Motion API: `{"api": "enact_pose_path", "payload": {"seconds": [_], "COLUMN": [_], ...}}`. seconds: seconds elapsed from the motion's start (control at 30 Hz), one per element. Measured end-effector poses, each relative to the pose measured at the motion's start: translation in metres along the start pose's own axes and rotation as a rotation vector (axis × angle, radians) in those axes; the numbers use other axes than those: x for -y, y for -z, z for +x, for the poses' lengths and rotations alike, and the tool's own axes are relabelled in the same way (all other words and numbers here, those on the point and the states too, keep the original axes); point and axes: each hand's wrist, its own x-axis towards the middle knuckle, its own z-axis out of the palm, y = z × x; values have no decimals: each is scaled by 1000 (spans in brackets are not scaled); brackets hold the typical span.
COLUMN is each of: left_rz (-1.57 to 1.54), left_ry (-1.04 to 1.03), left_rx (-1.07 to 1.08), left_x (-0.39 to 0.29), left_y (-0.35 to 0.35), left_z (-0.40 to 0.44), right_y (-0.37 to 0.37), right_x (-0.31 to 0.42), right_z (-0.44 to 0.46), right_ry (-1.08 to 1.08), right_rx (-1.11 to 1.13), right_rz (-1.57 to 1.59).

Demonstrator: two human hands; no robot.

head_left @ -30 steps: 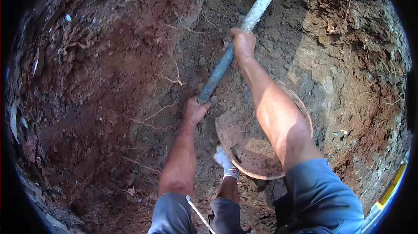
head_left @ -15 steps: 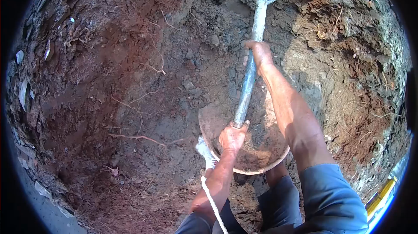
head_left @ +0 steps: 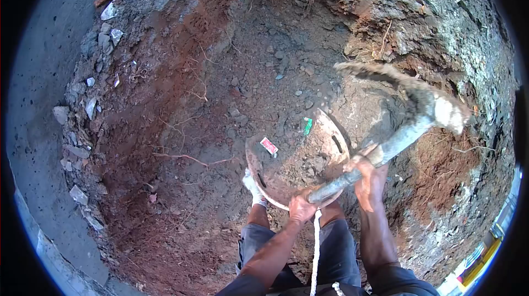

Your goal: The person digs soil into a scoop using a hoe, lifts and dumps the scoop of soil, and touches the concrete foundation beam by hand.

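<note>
A hoe (head_left: pixel 394 144) with a pale, dirt-covered handle is raised at the right, its head and muddy blade slightly blurred. My left hand (head_left: pixel 302 207) is wrapped round the lower end of the handle. Farther up the handle, my right hand (head_left: pixel 368 169) grips it. Below the tool, a shallow round pan (head_left: pixel 258 177) rests on the soil by my feet, with loose dirt inside. A red and white wrapper (head_left: pixel 269 145) and a green scrap (head_left: pixel 307 126) lie at the pan's upper part.
Red-brown earth walls (head_left: pixel 165 87) with thin roots (head_left: pixel 193 158) surround the pit. Stones (head_left: pixel 78 194) line the left edge beside a grey paved surface (head_left: pixel 44 103). A white cord (head_left: pixel 316 252) hangs in front of my legs. Yellow objects (head_left: pixel 485 263) show at lower right.
The hoe has swung up and to the right, clear of the soil, with both hands still on it. The view has shifted, showing more of the left edge. The wrapper and green scrap now show.
</note>
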Motion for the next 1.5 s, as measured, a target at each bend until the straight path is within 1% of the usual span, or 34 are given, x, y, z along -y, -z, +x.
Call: {"api": "enact_pose_path", "payload": {"seconds": [0.03, 0.07, 0.1, 0.13, 0.17, 0.23, 0.3, 0.33, 0.37, 0.4, 0.43, 0.47, 0.5, 0.53, 0.57, 0.6, 0.7, 0.77, 0.83, 0.9, 0.97, 1.03, 1.1, 1.13, 1.17, 1.2, 1.23, 1.27, 1.3, 1.33, 1.37, 1.4, 1.43, 1.5], "left_rz": [19, 103, 159, 153, 254, 265, 291, 351, 209, 172, 186, 218, 202, 199, 200, 214, 291, 229, 65, -38, -40, -100, -124, -140, -157, -127, -97, -68, 124, 127, 287, 123, 184, 299], "left_ry": [-156, -422, -578, -805, -893, -1135, -944, -680, -456, -246, -119, -20, -2, 54, 42, 5, 66, 168, 216, 179, 234, 284, 351, 369, 387, 455, 523, 591, 787, 809, 764, 582, 618, 751], "left_rx": [106, -10, 31, -51, 13, -130, -140, -80, -71, -1, -107, -242, -233, -212, -201, -222, -267, -219, -112, -152, -123, -112, -93, -96, -99, -83, -65, -44, 112, 287, 411, 277, 281, 292], "left_x": [-63, -95, -145, -176, -212, -229, -163, -106, -31, 75, 105, 118, 108, 103, 85, 77, 36, 13, -6, -7, -5, 12, 39, 49, 58, 75, 92, 109, 131, 119, 182, 238, 232, 188], "left_y": [47, 66, 101, 120, 148, 183, 215, 243, 266, 281, 269, 277, 270, 269, 266, 264, 243, 209, 173, 123, 90, 57, 12, -7, -25, -45, -65, -85, -105, -96, -142, -180, -173, -130], "left_z": [28, 61, 85, 115, 136, 183, 223, 236, 249, 270, 248, 244, 235, 212, 211, 202, 169, 149, 129, 121, 113, 97, 78, 61, 44, 14, -15, -44, -71, -98, -138, -184, -170, -166], "right_y": [-8, -9, -26, -42, -55, -70, -108, -143, -200, -231, -251, -274, -266, -263, -262, -261, -258, -239, -217, -198, -173, -147, -124, -96, -72, -43, -16, 16, 47, 81, 96, 109, 116, 123], "right_x": [29, 60, 91, 108, 115, 94, 14, -50, -111, -175, -229, -254, -248, -247, -232, -226, -196, -186, -175, -165, -170, -182, -183, -206, -217, -229, -233, -239, -245, -257, -248, -238, -228, -205], "right_z": [6, 16, 16, 17, 20, 42, 74, 102, 122, 143, 170, 187, 186, 177, 186, 185, 196, 206, 218, 216, 212, 197, 169, 168, 151, 129, 95, 60, 17, -23, -54, -76, -85, -76], "right_ry": [265, 474, 644, 818, 899, 1034, 976, 876, 634, 379, 142, -78, -59, -133, -146, -168, -180, -220, -237, -234, -243, -284, -239, -318, -351, -387, -431, -447, -447, -538, -644, -657, -671, -601], "right_rx": [-5, 224, 232, 235, 190, 182, 139, -5, -106, -133, -138, -123, -59, -12, 29, 15, 19, 64, 132, 164, 195, 179, 155, 182, 142, 191, 165, 217, 114, 60, -21, -51, -75, -75], "right_rz": [48, 77, 58, 118, 199, 286, 364, 289, 355, 206, 49, -70, -20, -56, -63, -81, -143, -225, -320, -406, -461, -485, -674, -570, -562, -545, -600, -657, -624, -355, -443, -433, -427, -303]}}
